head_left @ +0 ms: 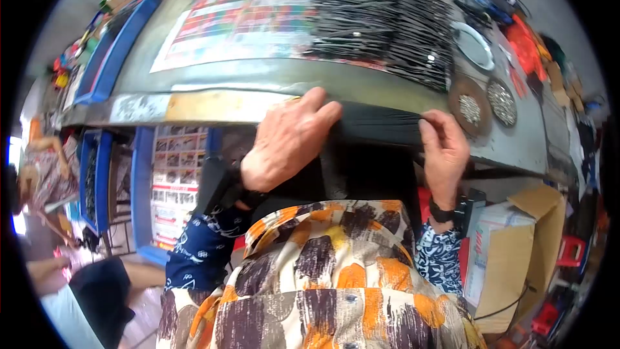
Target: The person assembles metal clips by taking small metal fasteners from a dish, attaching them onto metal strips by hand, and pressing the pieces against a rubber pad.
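Note:
A dark, thin piece (378,123), which could be cloth or plastic, is stretched along the near table edge between my two hands. At its left end is my left hand (284,139), closed with curled fingers; its grip on the piece is partly hidden. My right hand (447,152) pinches the right end between thumb and fingers. Just beyond, many slim black strips (381,19) lie in two dense rows on a plaid sheet (242,26). To the right of them are two round dishes, one with silvery small parts (469,108), the other with similar parts (502,100).
A pale bowl (473,46) stands behind the dishes. Blue trays (123,45) line the left side, and another blue tray (143,187) is below the table edge. An open cardboard box (536,239) is at my right. A person (97,291) sits at lower left.

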A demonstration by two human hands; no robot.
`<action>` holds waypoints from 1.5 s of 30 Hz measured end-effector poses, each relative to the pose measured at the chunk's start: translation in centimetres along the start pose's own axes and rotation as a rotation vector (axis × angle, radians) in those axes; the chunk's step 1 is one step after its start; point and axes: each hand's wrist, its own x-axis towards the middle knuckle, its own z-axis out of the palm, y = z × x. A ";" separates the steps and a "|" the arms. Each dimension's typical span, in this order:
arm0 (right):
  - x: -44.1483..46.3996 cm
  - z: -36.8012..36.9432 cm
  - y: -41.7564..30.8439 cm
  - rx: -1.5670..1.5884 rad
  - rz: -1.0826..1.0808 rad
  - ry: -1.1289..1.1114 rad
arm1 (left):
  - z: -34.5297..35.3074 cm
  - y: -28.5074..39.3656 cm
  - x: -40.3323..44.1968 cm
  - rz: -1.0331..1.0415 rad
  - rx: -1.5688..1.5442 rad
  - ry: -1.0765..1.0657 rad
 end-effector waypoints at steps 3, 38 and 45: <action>0.1 0.0 0.4 -0.053 -0.043 0.008 | 0.8 0.3 -0.5 0.001 -0.088 0.109; 0.0 -0.5 3.1 -0.089 -0.011 0.031 | -4.5 -6.2 -30.9 -1.428 -0.751 0.255; 0.0 -0.3 2.9 -0.096 0.005 0.052 | -3.9 -6.3 -30.7 -1.447 -0.605 0.197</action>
